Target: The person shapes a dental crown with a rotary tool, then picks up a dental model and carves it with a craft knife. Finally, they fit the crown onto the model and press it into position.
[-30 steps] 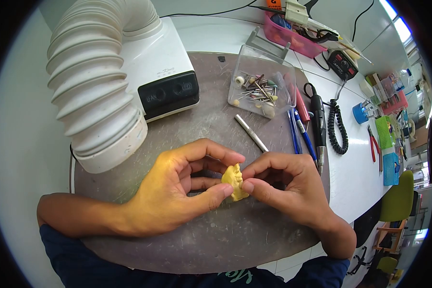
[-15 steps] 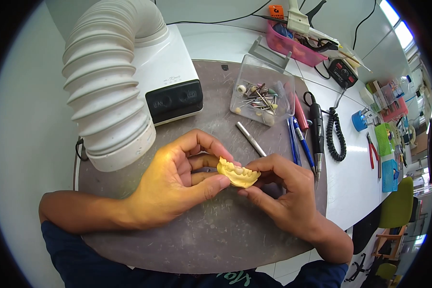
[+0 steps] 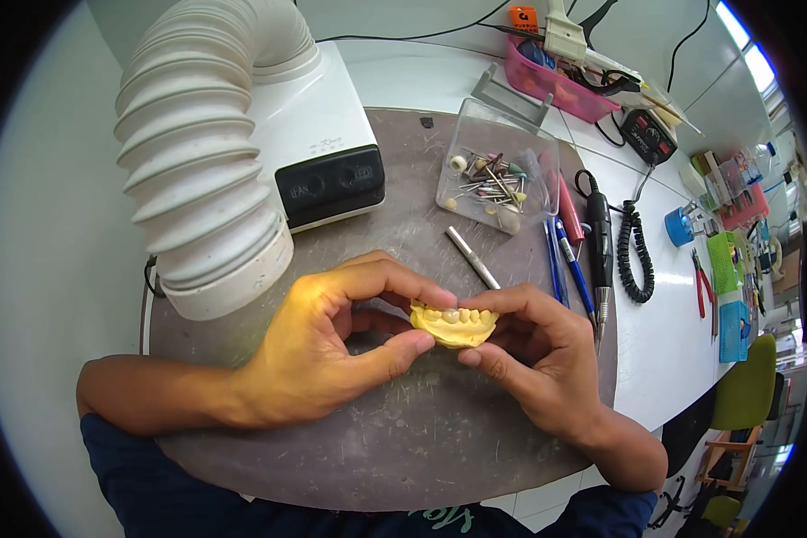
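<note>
A yellow dental cast with a row of teeth along its upper edge is held above the grey work mat. One tooth near its middle looks paler and greyer than the others. My left hand pinches the cast's left end between thumb and fingers. On the opposite end, my right hand grips it with thumb below and index finger along the top. Both hands are closed on the cast, and some fingers are hidden behind it. Just beyond it lies a metal rod-like tool.
A white dust extractor with a ribbed hose stands at left. A clear box of rotary burs sits behind the hands. Blue pen-like tools and a black handpiece lie right, with red pliers farther off.
The cast has turned so its toothed side faces me more squarely. My left index finger has moved right along its top edge. The view has shifted slightly.
</note>
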`<state>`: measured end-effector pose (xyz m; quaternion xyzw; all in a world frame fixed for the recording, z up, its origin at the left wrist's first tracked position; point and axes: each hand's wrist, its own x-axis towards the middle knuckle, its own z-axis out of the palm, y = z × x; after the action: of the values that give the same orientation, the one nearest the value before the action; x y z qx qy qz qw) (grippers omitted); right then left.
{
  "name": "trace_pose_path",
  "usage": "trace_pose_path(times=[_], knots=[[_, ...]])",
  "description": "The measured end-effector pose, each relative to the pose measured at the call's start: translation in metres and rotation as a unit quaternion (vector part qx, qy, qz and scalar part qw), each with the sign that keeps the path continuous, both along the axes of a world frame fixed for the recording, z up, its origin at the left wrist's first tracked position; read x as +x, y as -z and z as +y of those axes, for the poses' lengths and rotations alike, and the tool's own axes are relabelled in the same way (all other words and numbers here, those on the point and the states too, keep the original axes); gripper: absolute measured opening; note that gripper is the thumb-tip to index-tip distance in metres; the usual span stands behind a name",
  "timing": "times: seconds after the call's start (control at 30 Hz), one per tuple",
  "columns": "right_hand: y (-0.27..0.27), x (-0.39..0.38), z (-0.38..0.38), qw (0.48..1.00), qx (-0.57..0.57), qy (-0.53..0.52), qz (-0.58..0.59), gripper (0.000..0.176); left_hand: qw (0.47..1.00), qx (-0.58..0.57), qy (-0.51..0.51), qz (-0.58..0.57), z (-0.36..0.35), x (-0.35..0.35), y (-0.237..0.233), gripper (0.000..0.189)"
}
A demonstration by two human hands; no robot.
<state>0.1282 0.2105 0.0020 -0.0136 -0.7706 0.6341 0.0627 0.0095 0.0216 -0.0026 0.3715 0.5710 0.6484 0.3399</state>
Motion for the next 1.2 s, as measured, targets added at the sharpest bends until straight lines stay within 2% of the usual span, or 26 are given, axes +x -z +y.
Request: trace_pose_path(times=[0.17, 0.27, 0.33, 0.53, 0.83, 1.03, 1.1, 1.2], knots=[[-0.002, 0.002, -0.001, 0.999, -0.039, 0.000, -0.019, 0.033, 1.000, 0.016, 0.016, 0.002, 0.000, 0.001, 0.004, 0.028], [-0.008, 0.001, -0.004, 0.995, -0.083, 0.008, -0.045, 0.040, 0.999, 0.039, 0.009, 0.003, 0.000, 0.002, 0.004, 0.028], [-0.011, -0.001, -0.008, 0.978, -0.191, 0.039, -0.072, 0.046, 0.999, 0.046, 0.001, 0.015, -0.001, 0.004, 0.004, 0.027], [-0.020, -0.018, -0.020, 0.973, -0.214, 0.060, -0.062, 0.048, 0.995, 0.076, -0.059, 0.030, -0.001, -0.001, 0.005, 0.030], [0.001, -0.028, -0.024, 0.993, -0.093, 0.054, 0.055, 0.053, 0.992, 0.082, -0.089, 0.026, -0.001, -0.005, 0.004, 0.023], [0.007, -0.024, -0.020, 0.994, -0.090, 0.036, 0.049, 0.056, 0.995, 0.046, -0.064, -0.064, -0.002, -0.010, 0.000, 0.013], [0.007, -0.025, -0.018, 0.994, -0.094, 0.026, 0.045, 0.056, 0.988, -0.020, -0.071, -0.137, -0.002, -0.009, -0.006, 0.011], [0.010, -0.024, -0.018, 0.994, -0.094, 0.031, 0.041, 0.055, 0.982, -0.052, -0.087, -0.162, 0.000, -0.011, -0.013, 0.012]])
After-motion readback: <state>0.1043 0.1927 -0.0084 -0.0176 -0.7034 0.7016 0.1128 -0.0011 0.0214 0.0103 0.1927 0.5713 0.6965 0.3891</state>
